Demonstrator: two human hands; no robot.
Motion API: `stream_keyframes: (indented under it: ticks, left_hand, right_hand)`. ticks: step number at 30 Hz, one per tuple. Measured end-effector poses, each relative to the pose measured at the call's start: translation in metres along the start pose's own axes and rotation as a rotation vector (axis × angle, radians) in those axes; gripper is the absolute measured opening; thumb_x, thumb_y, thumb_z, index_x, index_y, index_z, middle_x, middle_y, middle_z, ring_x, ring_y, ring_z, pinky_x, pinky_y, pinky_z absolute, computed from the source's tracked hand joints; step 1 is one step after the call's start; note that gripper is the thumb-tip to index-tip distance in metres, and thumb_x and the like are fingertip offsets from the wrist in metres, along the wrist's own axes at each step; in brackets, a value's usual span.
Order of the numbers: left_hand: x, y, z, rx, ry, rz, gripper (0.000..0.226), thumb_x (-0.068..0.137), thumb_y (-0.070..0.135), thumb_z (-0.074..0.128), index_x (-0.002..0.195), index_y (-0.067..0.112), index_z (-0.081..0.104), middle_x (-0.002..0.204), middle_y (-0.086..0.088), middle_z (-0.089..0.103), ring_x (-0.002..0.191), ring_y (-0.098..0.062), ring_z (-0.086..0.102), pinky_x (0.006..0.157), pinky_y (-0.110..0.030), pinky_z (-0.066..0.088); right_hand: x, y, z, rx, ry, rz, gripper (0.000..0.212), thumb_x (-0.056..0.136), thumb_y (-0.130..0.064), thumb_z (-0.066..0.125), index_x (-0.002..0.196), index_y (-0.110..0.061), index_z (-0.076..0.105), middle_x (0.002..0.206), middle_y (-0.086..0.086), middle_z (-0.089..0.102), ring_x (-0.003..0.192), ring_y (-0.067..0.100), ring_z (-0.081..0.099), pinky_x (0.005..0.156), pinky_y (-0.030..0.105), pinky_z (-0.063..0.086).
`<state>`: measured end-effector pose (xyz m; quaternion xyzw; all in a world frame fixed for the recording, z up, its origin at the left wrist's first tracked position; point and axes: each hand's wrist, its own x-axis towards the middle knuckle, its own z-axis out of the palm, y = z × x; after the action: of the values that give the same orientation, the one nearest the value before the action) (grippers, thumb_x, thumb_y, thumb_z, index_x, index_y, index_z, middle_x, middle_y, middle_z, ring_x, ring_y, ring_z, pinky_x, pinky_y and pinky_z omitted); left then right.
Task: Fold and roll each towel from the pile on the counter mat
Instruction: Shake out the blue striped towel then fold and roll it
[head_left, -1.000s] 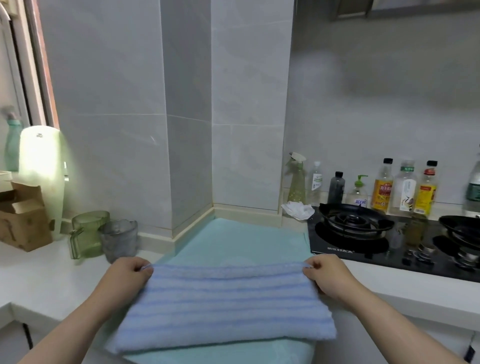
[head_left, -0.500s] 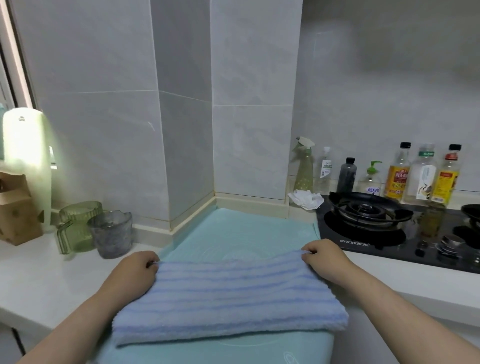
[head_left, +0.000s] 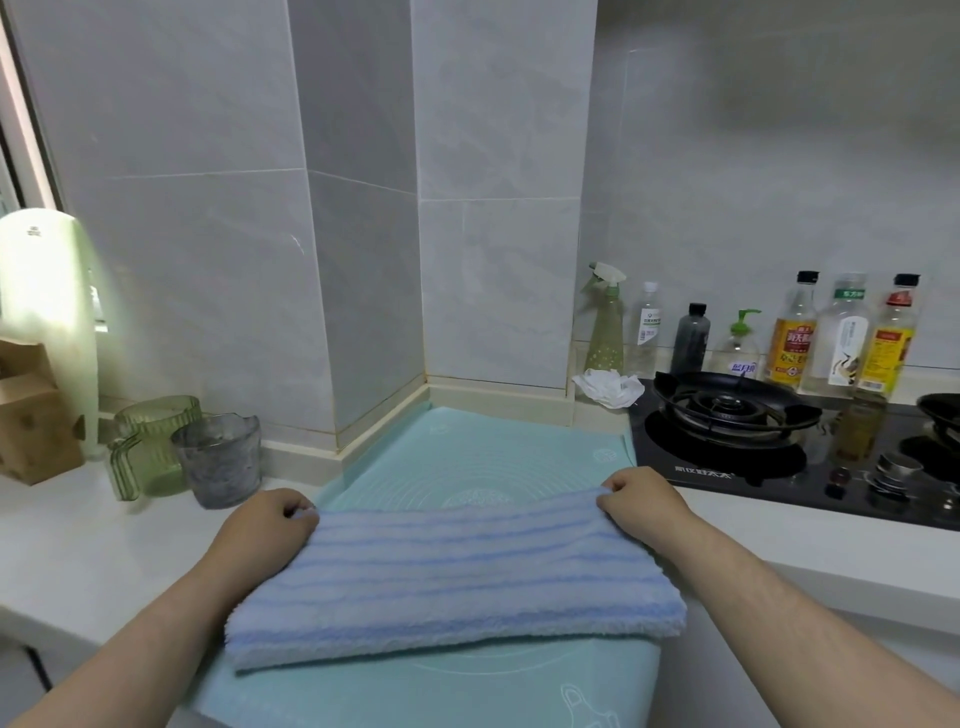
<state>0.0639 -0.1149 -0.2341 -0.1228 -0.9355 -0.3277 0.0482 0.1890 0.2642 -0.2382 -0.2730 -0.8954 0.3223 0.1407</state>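
Two hands keep the same hold as half a second ago: the left hand (head_left: 265, 525) still pinches the far left corner of the towel (head_left: 457, 577) and the right hand (head_left: 647, 501) the far right corner, each with its fingers (head_left: 610, 493) curled over the far edge of the cloth. Little else has changed. The towel has not shifted on the mat (head_left: 467, 452) and remains folded into a thick band; only the view has tipped slightly, so that more of the mat's near edge shows. This blue-striped towel lies flat on the near half of the pale green mat, and its near edge stops just short of the mat's front edge. Its long axis runs left to right across the person's body, its stripes follow that same line, and its short sides face the two forearms. The far long edge stretches between the hands and looks slightly raised at the corners. Left of the mat on the white table (head_left: 78, 545) stand a green jug (head_left: 156, 447) and a grey cup (head_left: 218, 460), just beside each other. To the right, a black gas stove (head_left: 727, 415) sits touching the mat's right edge, with a crumpled tissue (head_left: 608, 387) at its back corner.
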Motion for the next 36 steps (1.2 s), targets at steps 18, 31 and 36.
stream_keyframes:
  ticks: [18,31,36]
  left_hand:
    - [-0.143,-0.011,-0.043,-0.778,-0.210,-0.449,0.011,0.095,0.017,0.057,0.101,0.009,0.060,0.067,-0.018,0.067,0.045,-0.023,0.058,0.039,-0.017,0.040]
    - [-0.134,0.008,-0.034,-0.980,-0.220,-0.582,0.018,0.091,0.016,0.063,0.098,0.000,0.059,0.086,-0.025,0.066,0.049,-0.029,0.066,0.038,-0.031,0.055]
    - [-0.125,0.014,-0.031,-1.017,-0.019,-0.584,0.009,0.088,0.001,0.064,0.086,-0.004,0.056,0.082,-0.019,0.059,0.066,-0.031,0.057,0.034,-0.028,0.051]
  right_hand:
    - [-0.157,0.035,-0.019,1.134,-0.276,0.406,0.003,0.092,-0.014,0.057,0.092,-0.016,0.059,0.086,0.011,0.060,0.073,0.025,0.057,0.067,0.033,0.055]
    - [-0.154,0.018,-0.024,1.264,-0.238,0.492,0.006,0.090,-0.001,0.061,0.095,0.001,0.062,0.090,0.016,0.059,0.077,0.024,0.055,0.052,0.029,0.059]
    - [-0.150,0.018,-0.022,1.258,-0.154,0.496,0.002,0.089,0.004,0.059,0.089,0.005,0.061,0.080,0.015,0.059,0.066,0.020,0.056,0.041,0.023,0.053]
